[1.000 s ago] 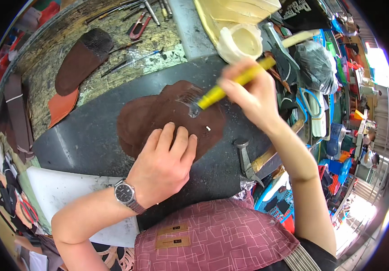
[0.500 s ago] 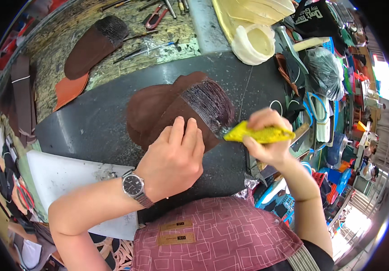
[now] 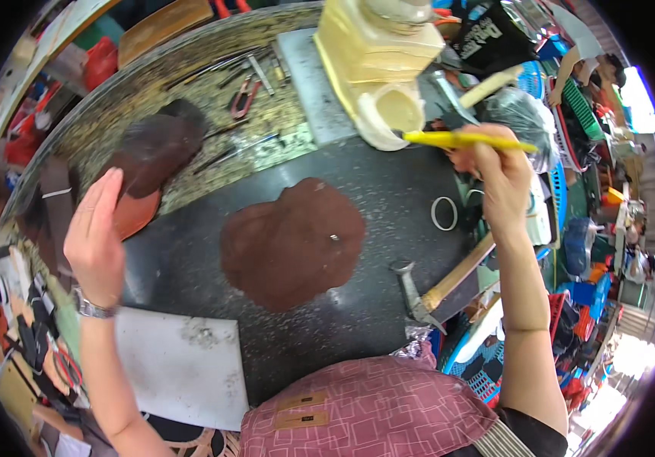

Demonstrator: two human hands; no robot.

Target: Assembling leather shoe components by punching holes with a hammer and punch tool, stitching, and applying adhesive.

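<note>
The brown leather piece [image 3: 293, 242] lies flat in the middle of the dark stone slab [image 3: 388, 190], a small pale metal fitting showing near its right edge. Neither hand touches it.

In the head view the right hand [image 3: 498, 171] is raised over the right end of the slab, closed around the yellow handle of a brush [image 3: 460, 140]. The handle runs nearly level, and its left tip sits at the mouth of the cream plastic container [image 3: 388, 76], which stands at the far edge of the slab; the bristles seem to be just at the opening, though the view is too small to be sure. Just below that hand a thin white ring [image 3: 444, 213] lies on the slab. Nearer the person, a hammer [image 3: 438, 289] rests with its metal head on the slab and its wooden handle slanting up to the right past the edge.

The left hand [image 3: 95, 236] is lifted on the left side, empty, fingers straight and held together, palm turned inward, a wristwatch [image 3: 93, 308] on the wrist. It is well apart from the brown leather piece and hovers near a dark brown leather cutout [image 3: 156, 148] that overlaps an orange-brown one [image 3: 133, 213] on the speckled bench top. Below the forearm lies a white board [image 3: 183, 365]. Pliers and other metal tools [image 3: 245, 91] are scattered on the bench beyond.
</note>
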